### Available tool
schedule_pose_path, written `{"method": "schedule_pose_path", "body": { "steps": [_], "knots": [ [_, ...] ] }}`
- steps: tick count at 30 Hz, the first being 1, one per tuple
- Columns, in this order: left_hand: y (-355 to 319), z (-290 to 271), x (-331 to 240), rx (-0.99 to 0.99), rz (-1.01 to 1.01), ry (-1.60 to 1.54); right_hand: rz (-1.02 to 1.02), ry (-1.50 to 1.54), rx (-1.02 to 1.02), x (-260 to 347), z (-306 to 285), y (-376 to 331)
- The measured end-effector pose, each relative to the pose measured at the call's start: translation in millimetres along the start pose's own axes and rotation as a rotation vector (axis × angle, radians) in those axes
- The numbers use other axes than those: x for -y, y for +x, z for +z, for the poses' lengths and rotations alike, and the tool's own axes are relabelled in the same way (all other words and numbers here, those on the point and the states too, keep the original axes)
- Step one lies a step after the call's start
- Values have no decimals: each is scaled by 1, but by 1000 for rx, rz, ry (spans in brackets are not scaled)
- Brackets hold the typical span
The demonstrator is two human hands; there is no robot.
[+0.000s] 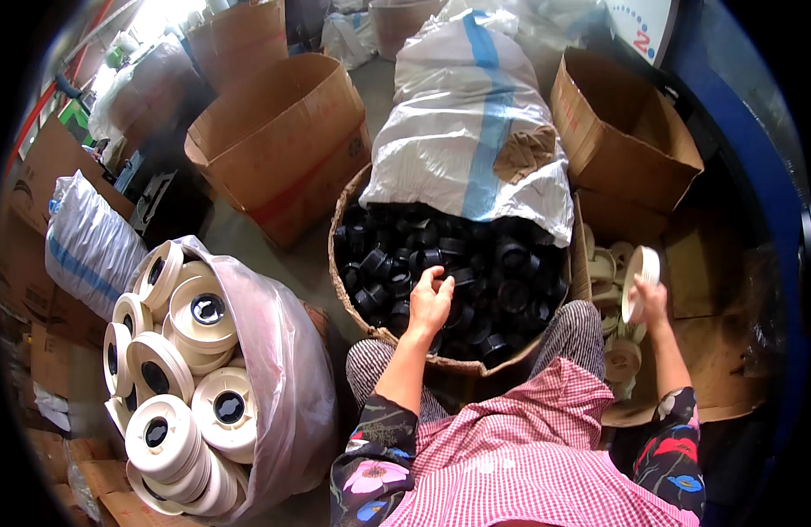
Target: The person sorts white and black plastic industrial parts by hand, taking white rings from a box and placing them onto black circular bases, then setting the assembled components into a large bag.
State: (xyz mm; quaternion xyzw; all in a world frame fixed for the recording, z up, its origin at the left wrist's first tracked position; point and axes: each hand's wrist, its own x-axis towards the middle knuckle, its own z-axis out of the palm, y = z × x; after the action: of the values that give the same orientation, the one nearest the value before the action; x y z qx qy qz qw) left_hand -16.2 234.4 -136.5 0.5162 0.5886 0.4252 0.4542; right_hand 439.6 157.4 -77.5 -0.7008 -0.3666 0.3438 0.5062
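My left hand (430, 303) reaches into a round basket (346, 290) filled with several black plastic rings (502, 281), its fingers curled over them; whether it grips one I cannot tell. My right hand (651, 297) holds a white round disc (640, 281) upright on its edge, above a cardboard box (678, 369) containing more white discs (618, 356). A large white sack with a blue stripe (471, 123) lies across the far rim of the basket.
A pink plastic bag (282, 369) at my left is stacked with several white spools with black hubs (203, 312). Open cardboard boxes (282, 140) (621, 123) stand behind. A white striped sack (89, 246) lies far left. My checked apron (528, 457) fills the bottom.
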Motion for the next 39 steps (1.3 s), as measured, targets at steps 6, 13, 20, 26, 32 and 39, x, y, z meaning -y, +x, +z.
{"method": "schedule_pose_path", "body": {
  "steps": [6, 13, 20, 26, 32, 39],
  "knots": [
    [-4, -2, 3, -135, 1, 363, 161, -416, -208, -124, -60, 9],
    [-20, 13, 21, 79, -41, 900, -45, -475, -178, -53, 7, -3],
    [-14, 19, 34, 52, -29, 1009, -362, 154, 466, 96, 168, -51],
    [-25, 14, 29, 285, -101, 1037, -179, 557, 805, 73, 259, -60],
    [-26, 1, 28, 312, -101, 837, -8, 551, 871, 57, 275, -46],
    [-31, 17, 26, 379, 48, 1085, 9, 625, 852, 51, 277, -39]
  ]
}}
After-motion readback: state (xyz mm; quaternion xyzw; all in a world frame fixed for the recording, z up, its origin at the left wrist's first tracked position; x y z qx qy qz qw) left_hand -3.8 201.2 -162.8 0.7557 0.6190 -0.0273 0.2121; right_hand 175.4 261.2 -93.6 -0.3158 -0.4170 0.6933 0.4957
